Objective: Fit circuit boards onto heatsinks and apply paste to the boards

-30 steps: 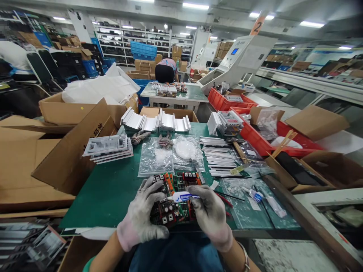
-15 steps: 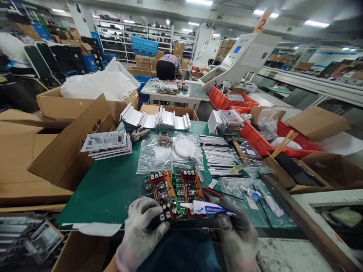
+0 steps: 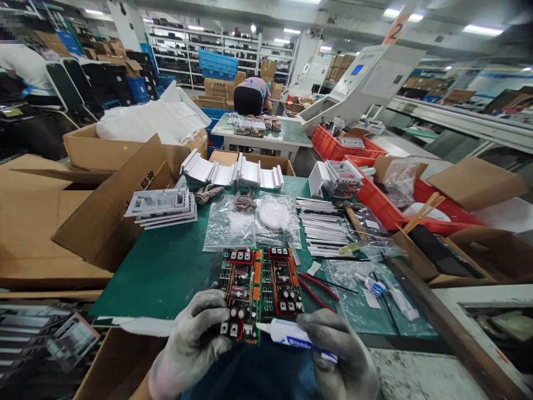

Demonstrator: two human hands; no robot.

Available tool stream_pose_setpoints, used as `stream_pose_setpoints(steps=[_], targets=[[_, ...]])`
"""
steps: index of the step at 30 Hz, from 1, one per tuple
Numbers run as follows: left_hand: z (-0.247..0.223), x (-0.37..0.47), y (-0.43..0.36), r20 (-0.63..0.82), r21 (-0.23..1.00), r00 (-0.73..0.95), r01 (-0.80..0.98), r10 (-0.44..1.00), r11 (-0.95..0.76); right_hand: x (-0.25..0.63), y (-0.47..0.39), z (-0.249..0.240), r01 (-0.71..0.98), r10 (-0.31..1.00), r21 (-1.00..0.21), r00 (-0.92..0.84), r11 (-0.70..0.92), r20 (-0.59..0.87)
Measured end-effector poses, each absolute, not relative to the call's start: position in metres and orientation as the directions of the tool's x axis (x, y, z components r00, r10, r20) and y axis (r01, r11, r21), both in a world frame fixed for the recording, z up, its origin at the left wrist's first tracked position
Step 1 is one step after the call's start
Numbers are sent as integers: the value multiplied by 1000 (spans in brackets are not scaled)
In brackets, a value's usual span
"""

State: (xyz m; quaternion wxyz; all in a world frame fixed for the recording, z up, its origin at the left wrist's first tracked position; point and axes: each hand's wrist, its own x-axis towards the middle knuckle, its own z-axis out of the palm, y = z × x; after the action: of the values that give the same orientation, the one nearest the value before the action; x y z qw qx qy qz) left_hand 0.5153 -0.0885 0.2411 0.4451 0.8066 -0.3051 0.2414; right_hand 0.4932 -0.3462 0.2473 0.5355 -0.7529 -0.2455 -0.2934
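Note:
At the near edge of the bench, my gloved left hand [image 3: 189, 339] grips the lower left side of a green circuit board [image 3: 239, 291] with red and orange parts. A similar second circuit board [image 3: 283, 283] lies flat just to its right. In my gloved right hand [image 3: 343, 355] is a white and blue glue tube [image 3: 287, 333], its tapered nozzle pointing left. The nozzle tip is over or beside the lower right corner of the held board; contact cannot be made out. Red-handled pliers [image 3: 318, 291] lie beyond my right fingers.
White metal strips [image 3: 322, 233] and clear plastic bags [image 3: 231, 222] lie on the green bench. Grey plastic frames [image 3: 162, 205] are stacked at left, with metal housings [image 3: 231, 172] at the back. Cardboard boxes [image 3: 120, 211] flank it. A person [image 3: 252, 95] bends behind a farther table.
The left board has turned straighter and come toward me with my left hand. The glue tube's nozzle has moved down and left to that board's lower corner. More of the pliers shows.

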Motion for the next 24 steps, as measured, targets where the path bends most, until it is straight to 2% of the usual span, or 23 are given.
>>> stream_pose_setpoints(steps=[5, 8, 11, 13, 15, 19, 21, 24], targets=[[242, 516, -90, 665, 570, 696, -708, -273, -417, 498, -343, 264, 766, 146, -562, 623, -311, 768], [242, 516, -90, 658, 576, 702, -703, -273, -418, 497, -344, 268, 764, 170, -568, 631, -305, 757], [242, 517, -89, 655, 578, 708, -695, -264, -428, 496, -344, 265, 725, 154, -636, 683, -264, 714], [243, 517, -87, 664, 571, 705, -694, -252, -438, 496, -342, 259, 658, 63, -733, 750, -174, 658], [244, 517, -82, 671, 563, 707, -681, -222, -468, 496, -341, 249, 550, -94, -834, 829, -39, 551], [238, 520, -51, 656, 526, 751, -529, -79, -666, 496, -346, 226, 290, -407, -939, 892, 183, 196], [231, 523, -26, 590, 531, 807, -392, -3, -751, 494, -350, 218, 188, -481, -958, 875, 218, 63], [215, 528, 16, 490, 550, 869, -243, 73, -799, 490, -355, 212, 73, -485, -973, 873, 221, -44]])
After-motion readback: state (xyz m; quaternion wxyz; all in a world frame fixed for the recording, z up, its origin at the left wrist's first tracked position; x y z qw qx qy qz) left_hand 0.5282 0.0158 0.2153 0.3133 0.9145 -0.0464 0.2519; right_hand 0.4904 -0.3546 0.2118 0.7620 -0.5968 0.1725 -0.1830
